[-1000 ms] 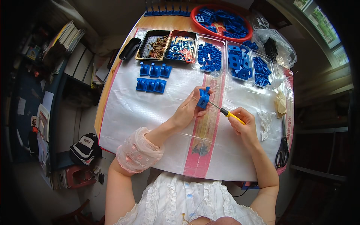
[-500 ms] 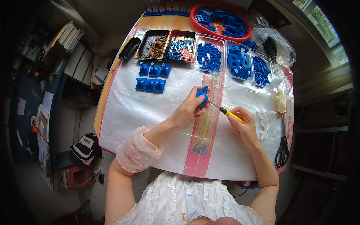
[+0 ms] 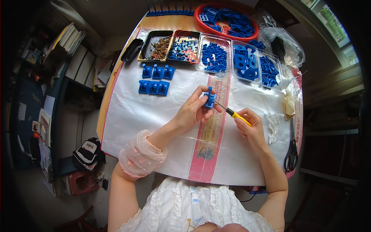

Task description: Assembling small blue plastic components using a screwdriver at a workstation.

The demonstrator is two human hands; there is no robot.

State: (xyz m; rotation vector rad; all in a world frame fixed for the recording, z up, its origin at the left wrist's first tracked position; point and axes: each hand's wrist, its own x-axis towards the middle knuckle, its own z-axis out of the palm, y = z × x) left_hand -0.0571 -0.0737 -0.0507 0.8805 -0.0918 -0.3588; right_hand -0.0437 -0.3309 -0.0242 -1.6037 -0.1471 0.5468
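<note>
My left hand (image 3: 193, 110) grips a small blue plastic part (image 3: 210, 98) above the middle of the table. My right hand (image 3: 251, 125) holds a yellow-handled screwdriver (image 3: 235, 114) whose tip meets the blue part from the right. Several finished blue parts (image 3: 154, 79) lie in two rows on the white sheet (image 3: 135, 112), to the upper left of my left hand.
Along the far edge stand a black tray of brown screws (image 3: 158, 46), a tray of small mixed pieces (image 3: 184, 48), clear trays of blue parts (image 3: 247, 62) and a red bowl (image 3: 228, 17) of blue parts. Scissors (image 3: 291, 149) lie at the right edge. Plastic bags (image 3: 284, 42) sit back right.
My left hand has turned the blue part a little, so it stands more upright. The screwdriver stays against it; both hands remain in nearly the same place.
</note>
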